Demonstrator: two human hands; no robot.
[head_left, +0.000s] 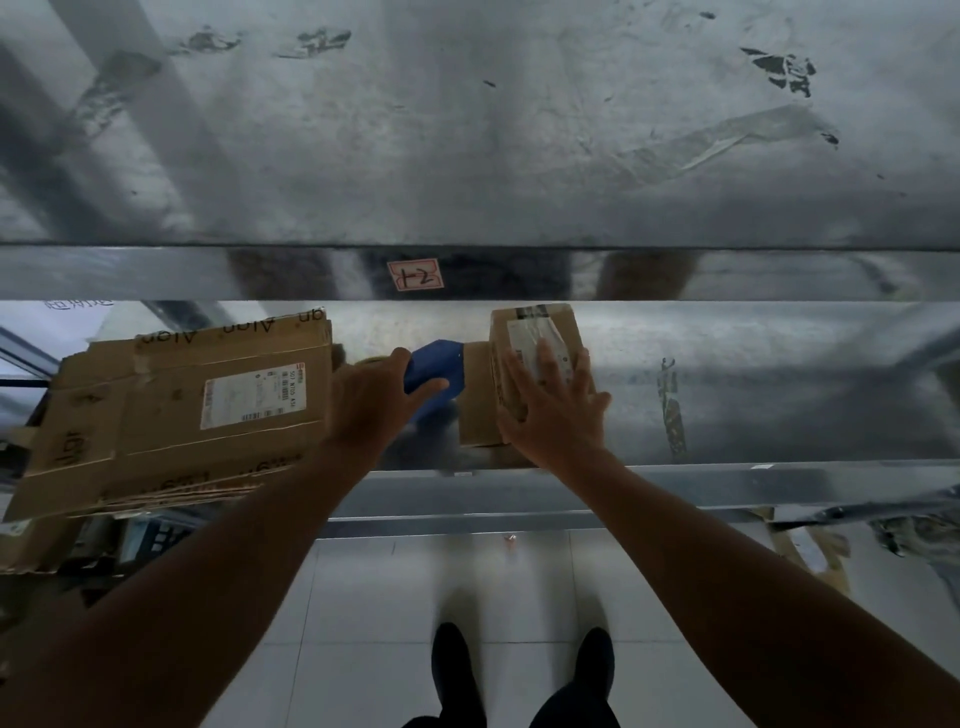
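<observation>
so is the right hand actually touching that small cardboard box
Touching. The head view shows the right hand lying flat on the small cardboard box, fingers spread across its top, no gap visible.

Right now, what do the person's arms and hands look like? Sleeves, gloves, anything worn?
Both forearms are bare right to the frame edge: no sleeves show. The left hand and right hand are ungloved, with no watch, ring, wristband or marking visible. No cables or straps on either arm.
</observation>
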